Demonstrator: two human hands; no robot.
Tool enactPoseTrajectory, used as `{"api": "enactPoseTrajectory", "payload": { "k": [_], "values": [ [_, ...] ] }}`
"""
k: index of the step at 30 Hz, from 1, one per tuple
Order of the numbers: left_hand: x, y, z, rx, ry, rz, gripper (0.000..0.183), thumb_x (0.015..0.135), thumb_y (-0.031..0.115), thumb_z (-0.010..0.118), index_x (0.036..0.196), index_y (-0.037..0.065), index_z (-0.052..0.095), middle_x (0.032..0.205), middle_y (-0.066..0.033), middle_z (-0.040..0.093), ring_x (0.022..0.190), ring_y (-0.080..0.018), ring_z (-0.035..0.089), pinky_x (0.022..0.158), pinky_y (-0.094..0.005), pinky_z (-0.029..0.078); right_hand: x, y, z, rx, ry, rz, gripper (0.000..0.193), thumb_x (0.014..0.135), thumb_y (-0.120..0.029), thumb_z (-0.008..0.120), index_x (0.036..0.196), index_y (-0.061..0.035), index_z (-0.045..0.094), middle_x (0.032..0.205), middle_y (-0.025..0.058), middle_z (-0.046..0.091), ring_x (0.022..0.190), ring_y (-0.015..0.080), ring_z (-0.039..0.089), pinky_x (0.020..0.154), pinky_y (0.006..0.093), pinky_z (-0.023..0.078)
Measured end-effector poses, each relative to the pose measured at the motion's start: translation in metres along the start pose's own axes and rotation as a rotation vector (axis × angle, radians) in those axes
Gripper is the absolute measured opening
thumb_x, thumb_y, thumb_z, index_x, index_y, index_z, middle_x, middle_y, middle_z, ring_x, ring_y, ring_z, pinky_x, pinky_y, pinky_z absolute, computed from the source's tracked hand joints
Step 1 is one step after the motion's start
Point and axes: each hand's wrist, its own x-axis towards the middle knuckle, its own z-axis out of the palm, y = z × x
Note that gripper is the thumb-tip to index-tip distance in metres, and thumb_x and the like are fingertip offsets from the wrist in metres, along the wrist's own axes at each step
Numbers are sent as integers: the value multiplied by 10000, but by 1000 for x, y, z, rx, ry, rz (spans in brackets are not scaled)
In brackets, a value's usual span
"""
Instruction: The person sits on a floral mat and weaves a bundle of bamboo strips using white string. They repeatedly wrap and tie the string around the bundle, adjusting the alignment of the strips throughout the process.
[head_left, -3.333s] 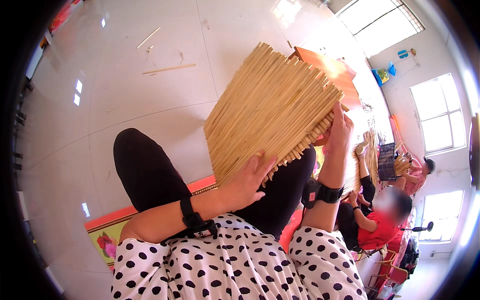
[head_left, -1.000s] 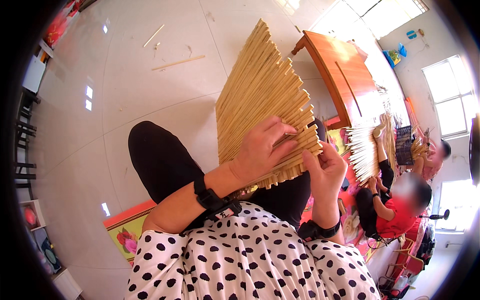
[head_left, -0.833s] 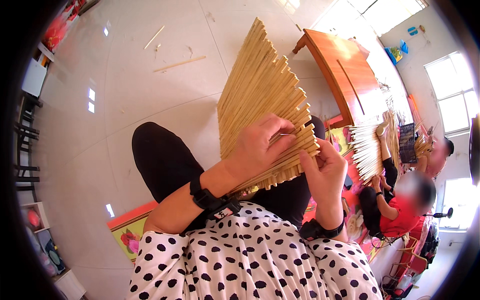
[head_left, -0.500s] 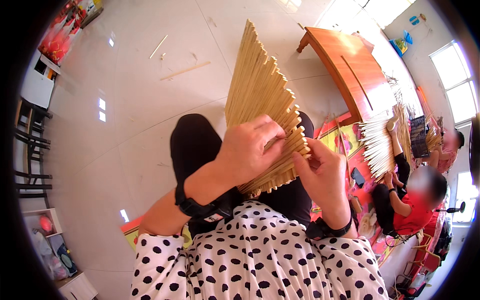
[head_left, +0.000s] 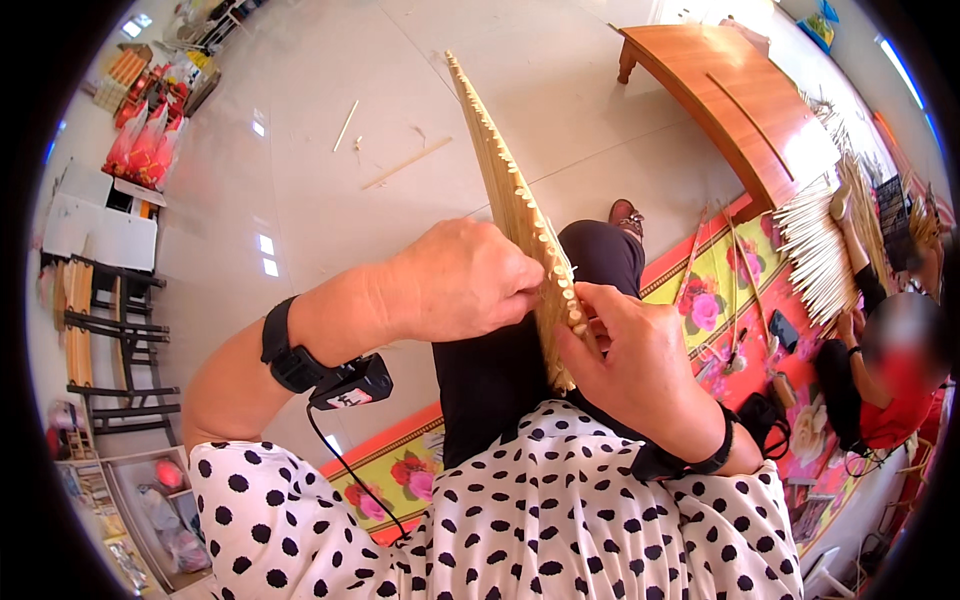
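A panel of thin pale sticks [head_left: 520,225], laid side by side, stands nearly edge-on over my dark-trousered lap. Its cut stick ends form a line running from far left down toward me. My right hand [head_left: 640,345] grips the near part of the panel at its right edge, thumb on the near side. On the panel's left, my left hand [head_left: 465,280] is closed with its fingertips pinched against the sticks. Whatever those fingertips hold is hidden or too small to make out. Black bands with small devices circle both my wrists.
A wooden table [head_left: 690,95] stands far right. Beside it another person in red [head_left: 900,400] sits by a second fan of sticks [head_left: 815,250] on a floral mat [head_left: 705,310]. Loose slivers lie on the tiles. Stacked black-framed furniture [head_left: 115,340] and red bags [head_left: 145,145] line the left.
The panel has turned from showing its broad face to nearly edge-on. My left hand has swung out to its left side, forearm more level. The whole view has shifted.
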Motion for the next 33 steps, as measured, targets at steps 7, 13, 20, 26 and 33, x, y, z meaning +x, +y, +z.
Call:
{"api": "enactPoseTrajectory", "payload": {
  "k": [7, 13, 20, 26, 33],
  "values": [
    [6, 1, -3, 146, -93, 92, 158, 816, 212, 641, 753, 69, 625, 664, -127, 637, 642, -333, 649, 574, -447, 525, 5, -3, -2, 6, -59, 16, 254, 806, -172, 720, 781, 10, 545, 675, 180, 611, 569, 391, 617, 514, 434, 510],
    [-4, -9, 6, 44, 7, 186, 91, 763, 150, 663, 765, 83, 601, 665, -55, 620, 622, -285, 627, 523, -387, 490, 3, 1, 9, 6, -39, -25, 239, 795, -163, 711, 767, -3, 536, 634, 168, 594, 513, 358, 609, 464, 428, 507],
    [-21, -15, 9, 48, -7, 199, 132, 739, 134, 671, 688, 90, 557, 645, -48, 595, 595, -255, 623, 517, -365, 496, 5, -2, 12, -49, -140, -95, 216, 744, -110, 755, 854, -1, 604, 627, 99, 577, 533, 271, 614, 472, 359, 499],
    [-27, -17, 9, 92, -1, 224, 157, 734, 140, 680, 686, 86, 541, 619, -46, 572, 579, -236, 624, 508, -354, 500, 7, 0, 16, -38, -111, -165, 238, 746, -150, 735, 775, -11, 543, 584, 111, 553, 473, 283, 591, 428, 374, 493],
    [-26, -16, 7, 83, -15, 193, 145, 717, 130, 708, 721, 84, 570, 639, -40, 574, 567, -243, 603, 498, -358, 486, 8, 3, 13, -43, -115, -158, 240, 720, -99, 769, 853, -15, 588, 610, 75, 550, 519, 245, 604, 448, 350, 479]
  ]
}}
